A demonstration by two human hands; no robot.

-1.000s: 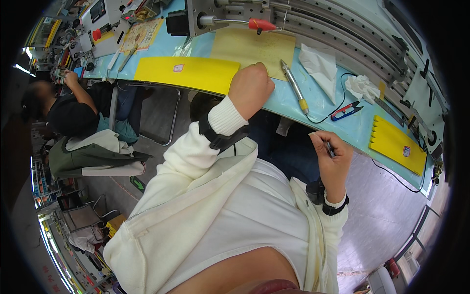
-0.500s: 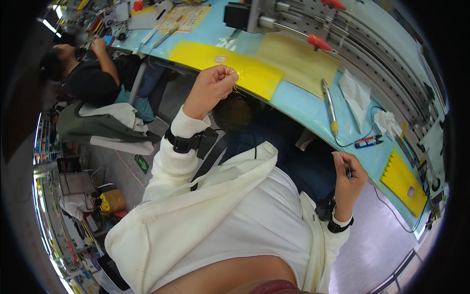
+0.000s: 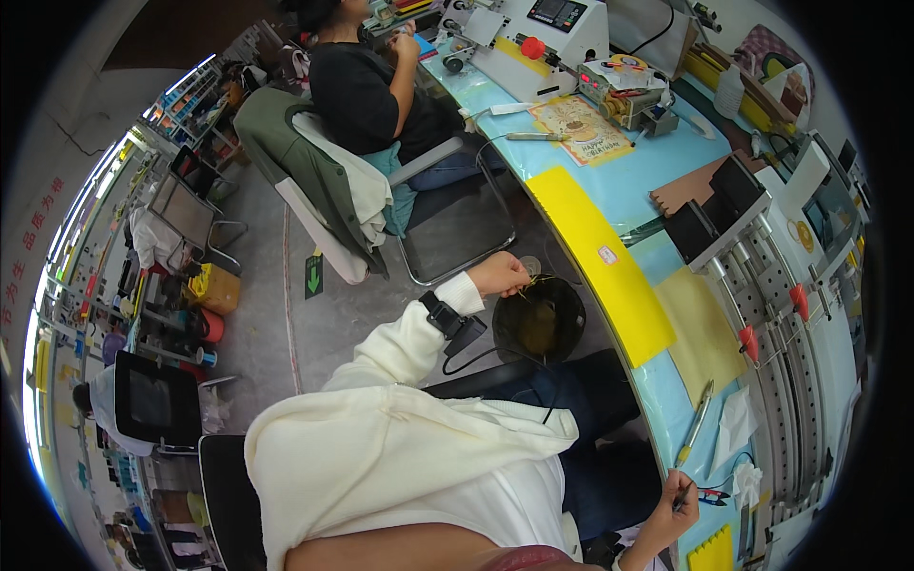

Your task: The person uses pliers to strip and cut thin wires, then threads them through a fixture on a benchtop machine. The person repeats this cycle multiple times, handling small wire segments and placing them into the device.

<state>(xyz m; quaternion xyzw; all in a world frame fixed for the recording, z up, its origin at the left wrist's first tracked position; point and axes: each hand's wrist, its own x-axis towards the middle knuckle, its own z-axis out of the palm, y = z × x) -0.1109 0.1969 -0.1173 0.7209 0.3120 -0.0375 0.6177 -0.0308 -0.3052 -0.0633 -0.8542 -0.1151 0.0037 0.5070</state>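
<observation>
Pinching thin yellow strands (image 3: 530, 281) between closed fingers in the head view, the left hand (image 3: 500, 274) hangs over a dark bin (image 3: 572, 328) beside the bench (image 3: 657, 385); by the bench's edge, the right hand (image 3: 668, 519) curls its fingers around a dark tool (image 3: 680, 498).

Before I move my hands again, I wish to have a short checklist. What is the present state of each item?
1. Left hand pinching the yellow strands: ok.
2. Strands directly above the opening of the black bin: cannot tell; they overlap its rim in view, but depth is unclear.
3. Right hand free: not ok; it holds a slim dark tool.
4. Long yellow sheet lying on the table: ok.
5. Pen-like tool set down on the table: ok.
</observation>
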